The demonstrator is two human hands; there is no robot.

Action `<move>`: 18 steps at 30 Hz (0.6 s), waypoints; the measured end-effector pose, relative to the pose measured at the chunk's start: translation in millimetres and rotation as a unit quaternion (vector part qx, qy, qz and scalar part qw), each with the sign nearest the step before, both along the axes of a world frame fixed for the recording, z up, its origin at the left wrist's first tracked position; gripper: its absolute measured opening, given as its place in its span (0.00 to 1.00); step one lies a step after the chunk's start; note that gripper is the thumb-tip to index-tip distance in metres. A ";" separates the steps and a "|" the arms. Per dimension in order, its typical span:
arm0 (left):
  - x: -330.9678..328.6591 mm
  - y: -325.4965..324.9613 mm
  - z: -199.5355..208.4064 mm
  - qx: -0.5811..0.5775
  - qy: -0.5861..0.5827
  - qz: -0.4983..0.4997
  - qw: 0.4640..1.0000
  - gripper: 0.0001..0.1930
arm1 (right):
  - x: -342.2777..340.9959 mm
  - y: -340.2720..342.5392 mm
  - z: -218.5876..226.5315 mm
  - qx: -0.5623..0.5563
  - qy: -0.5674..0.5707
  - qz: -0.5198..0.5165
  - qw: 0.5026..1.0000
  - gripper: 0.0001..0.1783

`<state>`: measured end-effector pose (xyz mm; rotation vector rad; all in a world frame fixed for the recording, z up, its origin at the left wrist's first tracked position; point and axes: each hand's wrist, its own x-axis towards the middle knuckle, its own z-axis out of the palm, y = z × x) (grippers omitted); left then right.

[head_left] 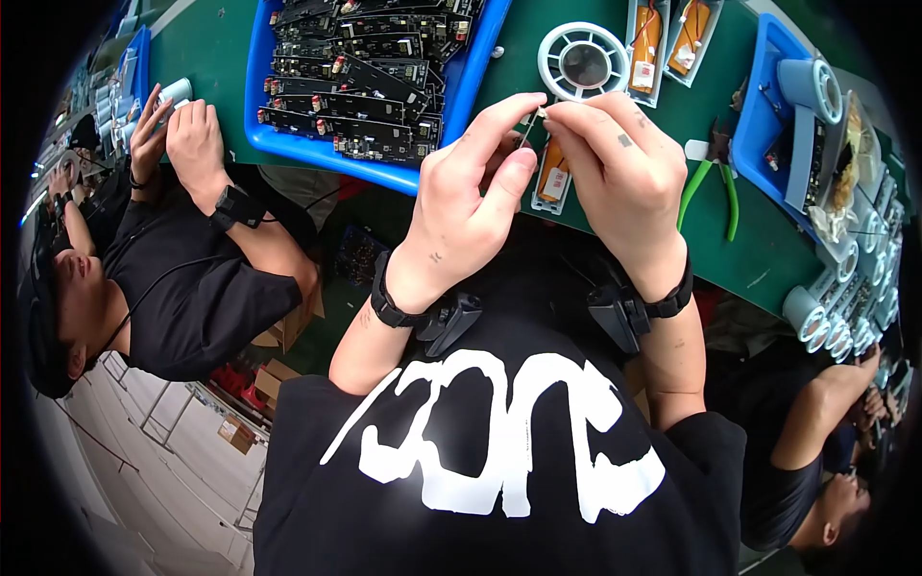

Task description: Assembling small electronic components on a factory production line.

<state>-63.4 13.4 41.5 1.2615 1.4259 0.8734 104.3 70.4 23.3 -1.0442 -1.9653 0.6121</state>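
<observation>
Above the table, my left hand (471, 197) and my right hand (629, 168) meet with closed fingertips. A small white connector (543, 112) shows at the right fingertips. The left thumb and index finger pinch a thin dark strip (527, 131), seen nearly edge-on; its far part is hidden by the fingers. Just under my hands lies a light-blue housing with an orange battery (554, 176) in it. A pale round spoked ring (584, 60) with a dark centre lies beyond the fingertips; my hands hide whether it joins that housing.
A blue tray (257, 96) of black circuit boards stands at left. More battery housings (649, 43) lie at the far right of my hands. Green-handled pliers (713, 178) lie beside a second blue bin (754, 144). Co-workers sit on both sides; one's hands (192, 144) work at left.
</observation>
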 end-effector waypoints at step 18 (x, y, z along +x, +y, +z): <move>-6.6 4.4 -3.1 0.092 0.074 -0.083 0.989 0.23 | 19.3 11.5 -5.2 0.029 0.002 0.062 0.998 0.09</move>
